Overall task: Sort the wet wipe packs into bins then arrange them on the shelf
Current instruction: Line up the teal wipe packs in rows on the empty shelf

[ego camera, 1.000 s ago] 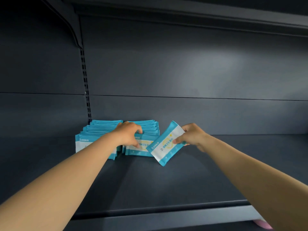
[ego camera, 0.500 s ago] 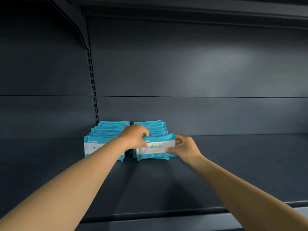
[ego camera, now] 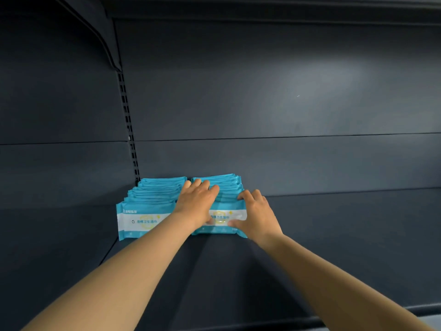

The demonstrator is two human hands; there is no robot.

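Note:
Two rows of blue and white wet wipe packs stand side by side at the back left of the dark shelf (ego camera: pixel 334 247). The left row (ego camera: pixel 143 220) stands untouched. My left hand (ego camera: pixel 196 204) lies over the tops of the right row (ego camera: pixel 224 181), fingers stretched out and pressing on them. My right hand (ego camera: pixel 256 213) holds the right end of that row's front pack (ego camera: pixel 224 212), thumb on its face and fingers curled over its top edge. The pack stands upright, flush against the row.
The slotted upright (ego camera: pixel 128 130) and a bracket (ego camera: pixel 105 39) of the shelf above sit just left of the packs. The shelf's back panel (ego camera: pixel 286 103) rises directly behind the rows. Its front lip (ego camera: pixel 417 309) runs along the lower right.
My right hand has carried the tilted pack leftward, turned it upright and set it at the front of the right row. My left hand has moved from the row's front onto its tops.

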